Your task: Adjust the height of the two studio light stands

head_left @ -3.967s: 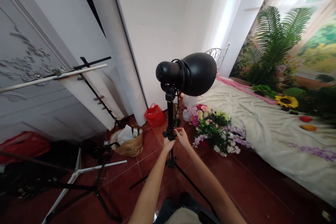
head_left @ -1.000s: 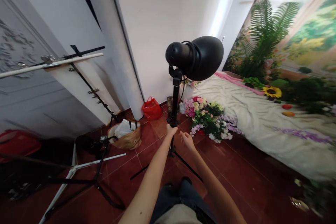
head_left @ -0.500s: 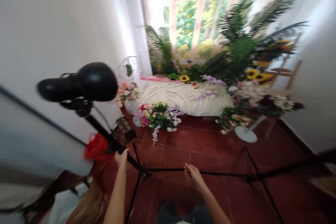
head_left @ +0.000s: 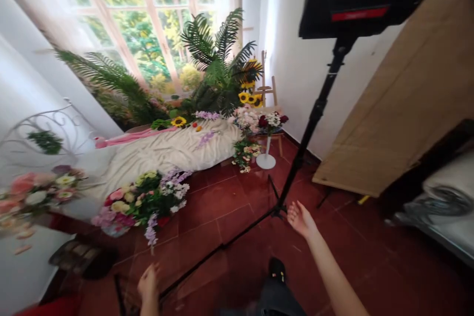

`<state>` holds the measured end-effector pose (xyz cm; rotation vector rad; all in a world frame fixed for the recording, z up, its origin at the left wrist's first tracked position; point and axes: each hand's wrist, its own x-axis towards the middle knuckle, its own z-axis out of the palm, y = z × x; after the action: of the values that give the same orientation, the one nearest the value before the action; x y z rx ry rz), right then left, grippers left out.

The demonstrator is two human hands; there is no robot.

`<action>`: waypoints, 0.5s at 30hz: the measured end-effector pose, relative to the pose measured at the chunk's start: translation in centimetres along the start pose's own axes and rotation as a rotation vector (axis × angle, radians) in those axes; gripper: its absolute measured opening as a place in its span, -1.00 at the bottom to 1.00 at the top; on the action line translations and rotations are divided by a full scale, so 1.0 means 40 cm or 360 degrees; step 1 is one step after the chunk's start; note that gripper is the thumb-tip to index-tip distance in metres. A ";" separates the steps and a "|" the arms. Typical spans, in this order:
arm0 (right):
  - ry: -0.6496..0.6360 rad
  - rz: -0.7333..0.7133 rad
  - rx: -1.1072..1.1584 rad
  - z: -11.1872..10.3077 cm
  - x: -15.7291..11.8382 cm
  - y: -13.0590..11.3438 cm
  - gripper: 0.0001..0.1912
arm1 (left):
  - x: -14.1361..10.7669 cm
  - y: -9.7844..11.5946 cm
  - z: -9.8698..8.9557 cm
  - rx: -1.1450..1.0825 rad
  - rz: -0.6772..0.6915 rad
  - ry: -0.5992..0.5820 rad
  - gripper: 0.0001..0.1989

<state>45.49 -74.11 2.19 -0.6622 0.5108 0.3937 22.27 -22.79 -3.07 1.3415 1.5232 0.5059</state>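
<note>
My left hand [head_left: 148, 281] is at the bottom left, beside the low black bar [head_left: 222, 247] that runs above the red floor. It looks empty, its fingers loosely bent and slightly blurred. My right hand [head_left: 300, 221], also empty, is just right of the foot of a black stand [head_left: 310, 128], with its fingers half curled and a little apart. No contact with the stand shows. A black light head [head_left: 359, 15] with a red label tops this stand at the upper right.
Bouquets [head_left: 138, 200] stand before a bed with a cream cloth [head_left: 155, 150]. Palm leaves [head_left: 218, 59] and a white round-based stand [head_left: 265, 161] are beyond. At right are a tan panel [head_left: 400, 94] and a wrapped roll [head_left: 448, 200]. A shoe [head_left: 277, 269] shows below.
The view has swung right, bringing the right stand and tan panel in and taking the black lamp out. My left hand has come off the left stand's pole; my right hand is now near the right stand.
</note>
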 end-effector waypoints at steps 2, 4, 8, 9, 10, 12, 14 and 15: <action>-0.0207 -0.0049 0.0008 0.006 0.029 -0.141 -0.81 | -0.139 0.042 0.215 -0.0092 0.0018 -0.0474 -0.86; -0.0385 -0.0087 0.0020 0.021 0.061 -0.257 -0.83 | -0.289 0.099 0.415 -0.0085 0.0197 -0.0839 -0.81; -0.0580 -0.0016 0.0087 0.059 0.128 -0.419 -0.84 | -0.592 0.233 0.737 -0.0034 0.0621 -0.1530 -0.70; -0.0597 0.0018 0.0100 0.066 0.143 -0.448 -0.83 | -0.663 0.267 0.802 -0.0037 0.0717 -0.1657 -0.70; -0.0606 0.0046 0.0114 0.071 0.158 -0.474 -0.83 | -0.730 0.301 0.861 -0.0038 0.0802 -0.1774 -0.70; -0.0610 0.0062 0.0131 0.077 0.185 -0.516 -0.84 | -0.849 0.367 0.966 -0.0102 0.0961 -0.1970 -0.71; -0.0606 0.0026 0.0099 0.076 0.206 -0.546 -0.85 | -0.948 0.425 1.055 -0.0232 0.1105 -0.2048 -0.68; -0.0605 0.0002 0.0050 0.075 0.215 -0.556 -0.85 | -0.989 0.448 1.094 -0.0292 0.1177 -0.2079 -0.64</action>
<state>64.43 -86.64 10.00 -0.5398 0.1556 0.4985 64.16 -66.25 9.49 1.5454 -0.0932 0.0973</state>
